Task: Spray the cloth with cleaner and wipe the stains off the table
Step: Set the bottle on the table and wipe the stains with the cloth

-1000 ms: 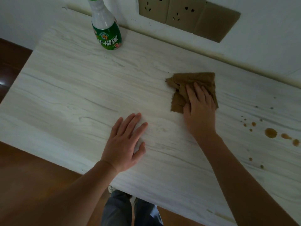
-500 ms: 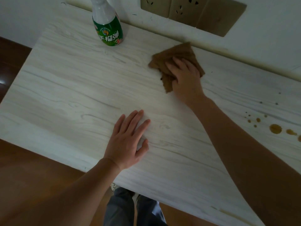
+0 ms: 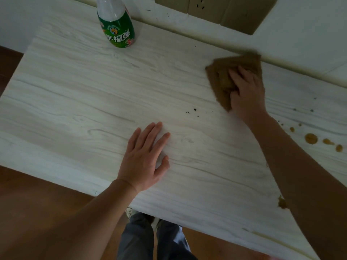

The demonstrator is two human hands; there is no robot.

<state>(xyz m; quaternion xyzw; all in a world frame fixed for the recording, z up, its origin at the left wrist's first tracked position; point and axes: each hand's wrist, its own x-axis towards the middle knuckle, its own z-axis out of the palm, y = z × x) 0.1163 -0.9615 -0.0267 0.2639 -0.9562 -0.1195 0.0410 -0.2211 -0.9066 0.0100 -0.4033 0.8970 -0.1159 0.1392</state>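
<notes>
A brown cloth point(image 3: 219, 76) lies crumpled on the pale wood-grain table point(image 3: 75, 91), close to the back edge at the right. My right hand point(image 3: 246, 92) presses down on it with the fingers spread over the fabric; motion blur smears the cloth's far corner. My left hand point(image 3: 144, 158) rests flat on the tabletop near the front, fingers straight. The green-labelled cleaner bottle point(image 3: 117, 29) stands upright at the back left, its top cut off by the frame. Brown stains point(image 3: 311, 138) dot the table to the right of my right forearm.
Small dark crumbs point(image 3: 195, 109) lie just left of the cloth. Another brown smear point(image 3: 281, 203) sits near the front edge beside my right arm. Wall sockets point(image 3: 206, 6) are behind the table. My legs point(image 3: 150, 239) and the brown floor show below the front edge.
My right hand swept the cloth from the table's middle to the back edge, then rightward along it. My left hand stayed flat in place. The stains at right look unchanged.
</notes>
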